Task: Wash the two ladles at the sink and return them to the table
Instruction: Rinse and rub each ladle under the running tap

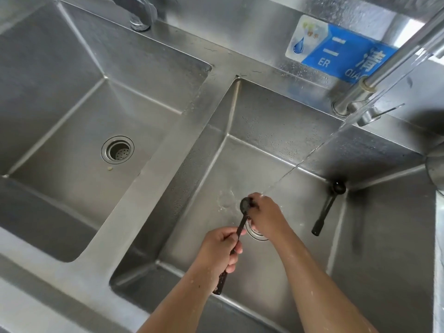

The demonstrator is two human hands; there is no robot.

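I hold a dark ladle [241,226] over the middle of the right sink basin [276,145]. My left hand [222,246] is closed around its handle. My right hand [265,213] grips the small bowl end, fingers wrapped on it. A thin stream of water [300,164] falls from the right tap [384,75] onto my right hand and the bowl. A second dark ladle [328,207] lies apart in the far right corner of the same basin, bowl end toward the back wall.
The left sink basin [60,104] has a drain strainer [117,149] in its floor. Another tap [139,13] stands behind the divider. A blue sign [336,51] is on the back wall. The right basin's drain [257,233] is partly under my hands.
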